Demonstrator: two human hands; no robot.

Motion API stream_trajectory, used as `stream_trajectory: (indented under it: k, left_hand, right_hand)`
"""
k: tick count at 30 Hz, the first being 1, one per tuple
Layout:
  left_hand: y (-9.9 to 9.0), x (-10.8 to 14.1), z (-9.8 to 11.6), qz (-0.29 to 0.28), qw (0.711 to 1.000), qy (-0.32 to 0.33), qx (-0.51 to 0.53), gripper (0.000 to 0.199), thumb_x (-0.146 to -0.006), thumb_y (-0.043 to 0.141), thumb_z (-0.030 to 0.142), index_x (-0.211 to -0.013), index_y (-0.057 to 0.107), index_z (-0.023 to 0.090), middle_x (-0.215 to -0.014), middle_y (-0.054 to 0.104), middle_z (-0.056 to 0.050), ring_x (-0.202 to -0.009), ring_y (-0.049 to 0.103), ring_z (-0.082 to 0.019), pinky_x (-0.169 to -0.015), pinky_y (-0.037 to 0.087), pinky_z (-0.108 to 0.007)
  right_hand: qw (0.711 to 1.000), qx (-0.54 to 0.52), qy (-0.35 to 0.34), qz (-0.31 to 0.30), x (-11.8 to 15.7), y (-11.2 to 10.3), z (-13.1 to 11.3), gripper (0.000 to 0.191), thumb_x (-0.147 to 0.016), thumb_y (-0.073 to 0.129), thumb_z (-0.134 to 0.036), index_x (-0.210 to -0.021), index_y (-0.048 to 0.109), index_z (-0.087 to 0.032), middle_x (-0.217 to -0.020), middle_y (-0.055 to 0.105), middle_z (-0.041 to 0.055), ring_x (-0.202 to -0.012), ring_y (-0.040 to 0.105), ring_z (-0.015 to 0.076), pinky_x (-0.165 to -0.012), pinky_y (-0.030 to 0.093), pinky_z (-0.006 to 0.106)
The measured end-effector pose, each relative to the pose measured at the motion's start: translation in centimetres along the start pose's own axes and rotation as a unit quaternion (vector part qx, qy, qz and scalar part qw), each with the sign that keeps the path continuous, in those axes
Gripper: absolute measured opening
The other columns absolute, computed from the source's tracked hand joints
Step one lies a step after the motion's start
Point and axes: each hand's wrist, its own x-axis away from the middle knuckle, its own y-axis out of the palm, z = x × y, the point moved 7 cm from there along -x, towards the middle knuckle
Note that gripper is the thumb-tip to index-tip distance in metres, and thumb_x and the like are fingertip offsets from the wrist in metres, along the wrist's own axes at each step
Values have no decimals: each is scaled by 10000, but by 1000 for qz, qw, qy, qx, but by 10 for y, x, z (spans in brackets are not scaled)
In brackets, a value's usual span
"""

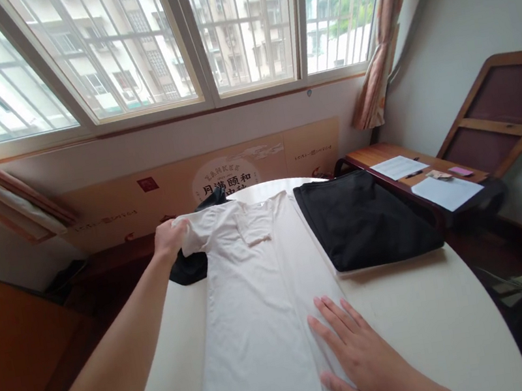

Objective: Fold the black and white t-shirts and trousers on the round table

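A long white garment (253, 302) lies flat and face up on a round white table (421, 302), its collar toward the window. My left hand (169, 240) pinches the garment's left shoulder and sleeve at the far end. My right hand (361, 358) rests flat, fingers spread, on the garment's right edge near me. A crumpled piece of black cloth (188, 268) sticks out from under the sleeve, and more dark cloth (209, 198) shows beyond the collar. A folded black garment (364, 219) lies on a white board to the right.
A wooden desk (379, 160) with papers (447, 191) and a pen stands to the right, with a framed wooden panel (499, 108) leaning behind it. A brown cabinet top (10, 334) fills the lower left. A printed board (200, 185) lines the wall under the windows.
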Motion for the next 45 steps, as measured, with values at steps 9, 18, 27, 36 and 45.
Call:
stream_trajectory:
  k: [9,18,27,36,45]
  left_hand:
    - [46,27,131,-154,983,104,-14,380,-917,611,373,-612,497,178,-525,432,42,-504,399,-80,-500,308,-222]
    - [171,43,183,-278,960,6,44,169,-824,738,220,-849,694,59,-615,652,-117,-656,735,-297,-673,636,-427]
    - [250,63,167,-301,953,-12,-5,102,-829,699,132,-882,689,45,-637,703,-189,-675,755,-316,-666,623,-411]
    - [282,84,161,-366,929,-32,34,240,-857,779,317,-888,661,111,-751,727,-148,-738,737,-255,-726,595,-366]
    - [213,131,157,-430,895,8,117,275,-961,581,423,-955,653,158,-1071,757,-146,-879,730,-217,-779,580,-316]
  right_hand:
    - [1000,0,-5,-7,1,-7,-1,702,-1027,537,-439,-1644,377,-146,-1727,236,185,-1611,174,372,-1276,238,633]
    - [1000,-11,-11,-6,1,-5,-3,704,-1001,547,-428,-1623,402,-131,-1714,269,203,-1606,184,389,-1261,201,680]
    - [999,-13,-27,41,5,-7,0,676,-976,557,-363,-1595,408,-137,-1704,314,209,-1610,199,358,-1287,185,612]
    - [999,-6,-30,39,3,0,2,736,-949,603,-385,-1601,377,-130,-1697,309,238,-1603,206,390,-1286,137,631]
    - [999,-15,-23,34,7,-9,1,700,-956,575,-343,-1601,385,-149,-1718,270,208,-1615,179,355,-1285,188,617]
